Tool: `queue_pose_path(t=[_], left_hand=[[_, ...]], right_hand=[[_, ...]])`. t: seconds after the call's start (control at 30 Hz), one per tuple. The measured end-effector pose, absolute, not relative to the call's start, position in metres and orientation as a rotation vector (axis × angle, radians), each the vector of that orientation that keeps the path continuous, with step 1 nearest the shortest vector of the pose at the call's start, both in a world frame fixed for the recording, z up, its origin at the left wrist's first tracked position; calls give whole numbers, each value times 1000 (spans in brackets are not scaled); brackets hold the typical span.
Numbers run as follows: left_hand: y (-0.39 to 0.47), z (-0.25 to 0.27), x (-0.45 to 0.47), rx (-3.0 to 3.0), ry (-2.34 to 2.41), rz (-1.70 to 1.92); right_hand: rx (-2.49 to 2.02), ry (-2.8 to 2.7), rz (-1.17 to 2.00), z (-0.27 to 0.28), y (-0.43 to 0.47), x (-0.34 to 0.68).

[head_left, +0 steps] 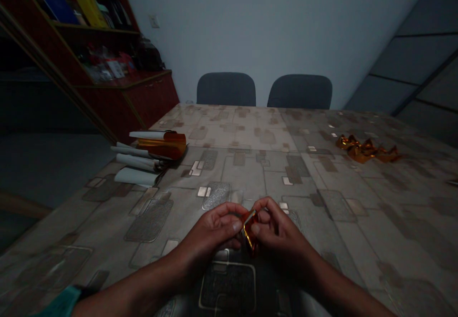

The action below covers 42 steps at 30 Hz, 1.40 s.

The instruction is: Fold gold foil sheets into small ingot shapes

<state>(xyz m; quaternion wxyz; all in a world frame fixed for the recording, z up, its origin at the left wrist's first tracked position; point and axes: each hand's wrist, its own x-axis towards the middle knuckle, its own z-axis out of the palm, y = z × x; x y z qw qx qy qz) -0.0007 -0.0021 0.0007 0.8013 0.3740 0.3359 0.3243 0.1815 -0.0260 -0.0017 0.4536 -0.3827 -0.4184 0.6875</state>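
Observation:
A small folded piece of shiny orange-gold foil paper (250,233) is held up over the near part of the table, between both hands. My left hand (223,226) pinches its left edge between thumb and fingers. On the other side, my right hand (274,229) grips the foil paper with thumb and bent fingers. Pale backing shows along one fold. The fingers hide part of its shape.
The patterned tablecloth (250,169) covers the table. Curled sheets of gold foil paper (175,145) with white backs lie at the left edge. Several folded gold foil pieces (363,150) sit at the right. Two chairs (226,89) stand behind, beside a red cabinet (153,97).

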Motion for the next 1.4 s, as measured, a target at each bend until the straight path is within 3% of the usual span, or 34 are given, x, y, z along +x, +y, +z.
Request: queue_pose_path(t=[0.17,0.53,1.4], left_hand=[[0,7,-2,693,676,692],[0,2,-5,637,671,716],[-2,7,-4,587,602,589]], right_hand=[[-887,-875,1855,3,-25,189],[-829,-863,1889,2,-27,191],[-917,-1136,1643,-5,-23,186]])
